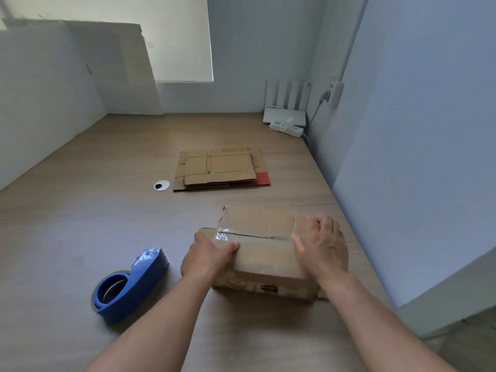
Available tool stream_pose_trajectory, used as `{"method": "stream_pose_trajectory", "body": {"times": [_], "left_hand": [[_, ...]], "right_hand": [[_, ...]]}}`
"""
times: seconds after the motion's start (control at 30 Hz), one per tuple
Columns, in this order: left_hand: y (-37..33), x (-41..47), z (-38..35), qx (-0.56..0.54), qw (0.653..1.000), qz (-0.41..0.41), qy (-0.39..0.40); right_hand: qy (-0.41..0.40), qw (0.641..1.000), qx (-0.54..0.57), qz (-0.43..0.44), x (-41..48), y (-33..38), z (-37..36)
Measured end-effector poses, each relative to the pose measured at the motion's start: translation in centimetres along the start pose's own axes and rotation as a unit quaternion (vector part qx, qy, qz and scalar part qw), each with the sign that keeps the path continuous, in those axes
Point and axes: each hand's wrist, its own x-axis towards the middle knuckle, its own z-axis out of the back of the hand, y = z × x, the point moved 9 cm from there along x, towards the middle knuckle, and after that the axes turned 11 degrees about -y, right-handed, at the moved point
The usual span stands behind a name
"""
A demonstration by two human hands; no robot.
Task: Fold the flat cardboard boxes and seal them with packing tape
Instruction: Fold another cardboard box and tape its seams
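A blue tape dispenser (131, 283) lies on the table (80, 210) toward its near left edge, well apart from a round cable grommet (161, 185) farther back. The left hand (206, 257) grips the left end of the folded cardboard box (264, 257), thumb on top (clear tape covers the seam there). Beyond it, mid-table, lies a stack of flat cardboard boxes (220, 169). The right hand (323, 245) rests flat on the box's right top, fingers straight, near the table's right edge.
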Motion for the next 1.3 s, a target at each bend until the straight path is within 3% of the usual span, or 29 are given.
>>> {"method": "stream_pose_trajectory", "body": {"times": [0.1,0.17,0.23,0.37,0.43,0.5,0.6,0.7,0.9,1.07,1.3], "left_hand": [[0.4,-1.0,-0.6,-0.021,0.999,0.04,-0.009],[1.0,-2.0,-2.2,-0.15,0.98,0.126,0.043],[1.1,-3.0,-4.0,-0.278,0.933,0.197,0.119],[1.1,-4.9,-6.0,-0.308,0.901,0.222,0.208],[1.5,-5.4,-5.6,-0.331,0.891,0.228,0.212],[3.0,-3.7,-3.9,-0.348,0.896,0.239,0.14],[3.4,-0.5,0.8,-0.245,0.964,0.103,0.018],[1.0,0.4,2.5,-0.22,0.975,-0.003,0.024],[1.3,0.2,0.7,-0.07,0.992,-0.064,0.083],[3.3,-1.2,-1.2,-0.19,0.974,-0.03,0.122],[2.6,-1.1,-1.5,-0.142,0.979,-0.078,0.12]], "right_hand": [[0.045,0.999,0.014,0.014,-1.2,1.3,-0.5],[0.127,0.992,-0.016,0.009,-2.6,1.6,-1.9],[0.175,0.983,-0.025,-0.047,-3.4,1.1,-3.1],[0.249,0.943,0.105,-0.195,-4.5,1.4,-6.7],[0.262,0.919,0.199,-0.218,-4.5,2.9,-8.0],[0.248,0.912,0.244,-0.215,-3.9,3.7,-8.3],[0.23,0.925,0.241,-0.182,-2.1,4.1,-8.0],[0.223,0.927,0.248,-0.168,0.2,4.1,-8.1],[0.204,0.922,0.298,-0.141,1.3,4.4,-7.7],[0.239,0.922,0.29,-0.091,-0.9,6.1,-9.3],[0.263,0.92,0.269,-0.108,-1.7,5.8,-10.0]]}}
